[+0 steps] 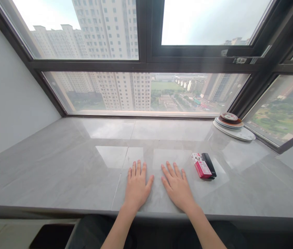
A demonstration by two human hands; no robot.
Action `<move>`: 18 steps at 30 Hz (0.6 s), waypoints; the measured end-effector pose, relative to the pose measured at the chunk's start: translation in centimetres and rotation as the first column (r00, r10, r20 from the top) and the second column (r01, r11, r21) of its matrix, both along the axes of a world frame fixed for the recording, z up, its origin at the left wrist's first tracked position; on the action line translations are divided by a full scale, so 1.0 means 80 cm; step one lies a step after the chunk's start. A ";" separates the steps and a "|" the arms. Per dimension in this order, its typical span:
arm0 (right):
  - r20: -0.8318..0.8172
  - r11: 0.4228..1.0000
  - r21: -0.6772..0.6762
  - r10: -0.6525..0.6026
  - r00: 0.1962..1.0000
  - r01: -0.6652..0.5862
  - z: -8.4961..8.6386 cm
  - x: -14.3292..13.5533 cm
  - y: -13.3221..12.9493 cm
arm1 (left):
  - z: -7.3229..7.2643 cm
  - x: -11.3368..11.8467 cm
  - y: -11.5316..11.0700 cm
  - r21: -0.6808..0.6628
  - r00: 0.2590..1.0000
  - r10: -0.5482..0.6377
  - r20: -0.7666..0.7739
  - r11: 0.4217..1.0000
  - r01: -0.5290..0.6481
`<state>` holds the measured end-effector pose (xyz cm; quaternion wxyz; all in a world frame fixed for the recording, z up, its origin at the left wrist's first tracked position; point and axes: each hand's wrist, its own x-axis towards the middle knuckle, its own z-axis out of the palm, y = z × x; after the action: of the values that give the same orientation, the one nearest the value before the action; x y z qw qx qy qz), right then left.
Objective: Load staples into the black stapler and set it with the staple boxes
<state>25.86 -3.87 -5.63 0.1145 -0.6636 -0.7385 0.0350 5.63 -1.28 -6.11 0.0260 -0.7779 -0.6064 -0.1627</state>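
Observation:
Both hands lie flat, palms down, on a glossy grey tiled sill (65, 173) in front of the window. My left hand (137, 186) has its fingers stretched out and holds nothing. My right hand (177, 186) rests a short way to its right, fingers spread, also with nothing in it. To the right of my right hand lies a small pink and white box (202, 166) with printing on it. Against the box's right side is a black stapler (209, 165). Neither hand touches the box or the stapler.
A stack of plates (233, 128) stands in the far right corner by the glass. A dark window frame (142, 65) borders the sill at the back. On the left rises a white wall (14, 86). The sill's front edge (159, 215) runs beneath my wrists.

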 end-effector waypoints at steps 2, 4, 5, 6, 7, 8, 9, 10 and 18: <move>0.005 1.000 0.011 0.002 1.000 -0.002 -0.001 0.000 0.000 | 0.000 0.000 0.000 0.002 1.000 -0.004 0.003 1.000 0.004; 0.007 1.000 0.020 0.002 1.000 -0.002 -0.002 0.001 0.000 | 0.000 0.000 -0.001 0.002 1.000 -0.007 0.005 1.000 0.007; 0.008 1.000 0.022 0.002 1.000 -0.002 -0.002 0.001 0.000 | 0.000 0.000 -0.001 0.000 1.000 -0.008 0.005 1.000 0.008; 0.008 1.000 0.022 0.003 1.000 -0.003 -0.002 0.000 0.000 | 0.001 0.000 -0.001 -0.002 1.000 -0.008 0.004 1.000 0.008; 0.010 1.000 0.020 0.002 1.000 -0.003 -0.003 0.000 0.000 | 0.001 -0.001 -0.001 -0.005 1.000 -0.007 0.002 1.000 0.007; 0.011 1.000 0.016 0.002 1.000 -0.002 -0.003 0.000 0.000 | 0.001 -0.001 -0.001 -0.008 1.000 -0.007 0.000 1.000 0.007; 0.013 1.000 0.011 0.001 1.000 -0.001 -0.003 0.000 0.001 | 0.001 -0.001 -0.001 -0.010 1.000 -0.007 -0.004 1.000 0.007; 0.014 1.000 0.005 0.000 1.000 0.000 -0.003 -0.001 0.001 | 0.001 -0.001 -0.001 -0.010 1.000 -0.009 -0.007 1.000 0.009; 0.008 1.000 0.002 0.002 1.000 -0.002 -0.002 0.001 0.001 | 0.000 -0.001 -0.001 -0.014 1.000 -0.012 0.009 1.000 0.012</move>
<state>25.90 -3.82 -5.83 0.1124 -0.6627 -0.7397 0.0316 5.53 -1.36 -6.14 0.0168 -0.7809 -0.6029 -0.1623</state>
